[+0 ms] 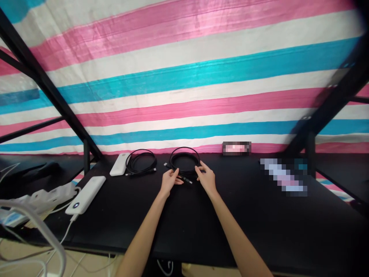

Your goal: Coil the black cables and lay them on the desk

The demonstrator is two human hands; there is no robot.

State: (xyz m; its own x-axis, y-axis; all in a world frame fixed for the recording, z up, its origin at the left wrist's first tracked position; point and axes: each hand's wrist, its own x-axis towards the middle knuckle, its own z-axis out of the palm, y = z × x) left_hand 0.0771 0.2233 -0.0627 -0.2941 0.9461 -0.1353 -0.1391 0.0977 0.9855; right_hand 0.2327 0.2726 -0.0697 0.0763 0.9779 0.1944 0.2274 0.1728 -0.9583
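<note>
Both bare forearms rise from the near edge toward the black cable coil (184,149), one to each side of it. Beyond the coil hangs a striped sheet (184,77) in pink, white and turquoise, crossed by slanting black frame bars (43,80). Under the coil spreads the dark table (259,223). Far to the left of the coil and nearer the camera lies a white power strip (46,194) with pale leads. Between it and the coil is a long white power bank (86,194). A smaller white power bank (120,164) sits further back, touching a second cable coil (141,151) just left of the first.

The left hand (170,181) is at the coil's near-left rim, its fingers narrow and pinched on the strands. The right hand (206,177) is at the near-right rim, its fingers loosely spread and resting on the cable rather than clamped. Two plug ends (187,180) poke out of the coil between the hands.

Judging by this, the winding looks largely done. The loop is round and flat on the table like its neighbour, but the ends are loose and no tie shows.
</note>
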